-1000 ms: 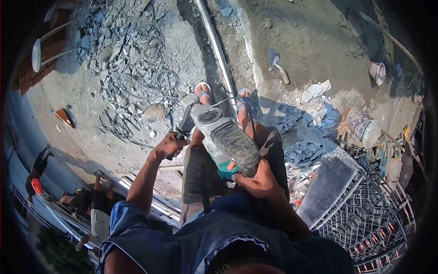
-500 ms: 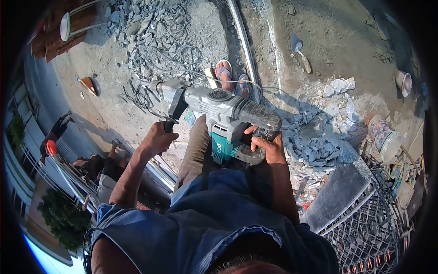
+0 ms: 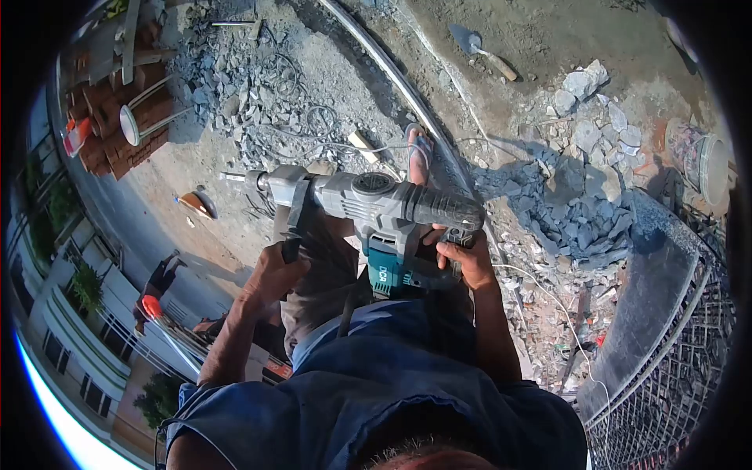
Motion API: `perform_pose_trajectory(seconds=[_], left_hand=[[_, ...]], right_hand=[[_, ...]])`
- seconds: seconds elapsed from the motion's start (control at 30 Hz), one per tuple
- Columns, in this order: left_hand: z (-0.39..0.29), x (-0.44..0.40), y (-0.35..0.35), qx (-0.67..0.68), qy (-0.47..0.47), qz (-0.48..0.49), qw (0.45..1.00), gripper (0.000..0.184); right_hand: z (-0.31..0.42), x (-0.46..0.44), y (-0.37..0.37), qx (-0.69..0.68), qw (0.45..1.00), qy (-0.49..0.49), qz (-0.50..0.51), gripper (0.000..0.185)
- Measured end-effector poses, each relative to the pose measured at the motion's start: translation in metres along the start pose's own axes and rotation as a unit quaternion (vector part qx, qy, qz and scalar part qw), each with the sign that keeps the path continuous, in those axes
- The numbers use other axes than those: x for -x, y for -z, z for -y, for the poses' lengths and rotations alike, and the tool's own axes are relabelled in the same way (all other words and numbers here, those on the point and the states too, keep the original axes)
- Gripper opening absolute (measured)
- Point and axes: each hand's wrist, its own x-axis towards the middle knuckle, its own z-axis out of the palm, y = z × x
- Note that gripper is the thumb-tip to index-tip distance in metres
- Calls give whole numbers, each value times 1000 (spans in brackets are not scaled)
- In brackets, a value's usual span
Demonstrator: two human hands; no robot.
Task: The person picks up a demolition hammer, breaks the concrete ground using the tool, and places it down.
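A grey and green demolition hammer lies level across the front of my body, its metal bit pointing left. My left hand is wrapped round the black side handle near the tool's front. At the other end, my right hand grips the rear handle. The tool's cord runs over the ground past my sandalled foot. Broken concrete pieces lie beyond the bit.
A trowel lies at the top. Rubble and a bucket are at right, above a metal grille. Stacked bricks and a stool stand left. Another person is at lower left.
The hammer has swung from pointing away and downward to lying level, its bit now towards the left. Both hands stay on it. The view has turned, and one foot has shifted.
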Motion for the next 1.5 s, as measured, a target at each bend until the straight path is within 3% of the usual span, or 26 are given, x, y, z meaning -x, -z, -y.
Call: perform_pose_trajectory(seconds=[0.33, 0.43, 0.53, 0.63, 0.83, 1.07, 1.33, 1.5], left_hand=[[-60, 11, -6, -165, 8, -47, 985, 18], [-72, 4, 3, -212, 23, -76, 974, 19], [-94, -9, 7, -224, 63, -67, 970, 18], [-100, -35, 25, -270, 45, -34, 961, 19], [-112, -100, 91, -313, -30, 61, 947, 20], [-128, -154, 211, -377, -124, 137, 908, 21], [-100, -149, 308, -393, -89, 130, 906, 22], [-85, -163, 328, -461, -119, 136, 869, 18]], right_hand=[[-38, 6, 9, -172, 982, 74, -29, 22], [-62, -2, -1, -232, 967, 90, -44, 28], [-66, -3, -16, -267, 956, 98, -64, 28], [-79, -7, -34, -267, 956, 77, -94, 32], [-94, -31, -103, -297, 923, 150, -195, 33], [-102, -75, -259, -302, 868, 240, -313, 23], [-92, -85, -349, -269, 875, 235, -326, 23], [-150, -111, -400, -315, 846, 249, -351, 20]])
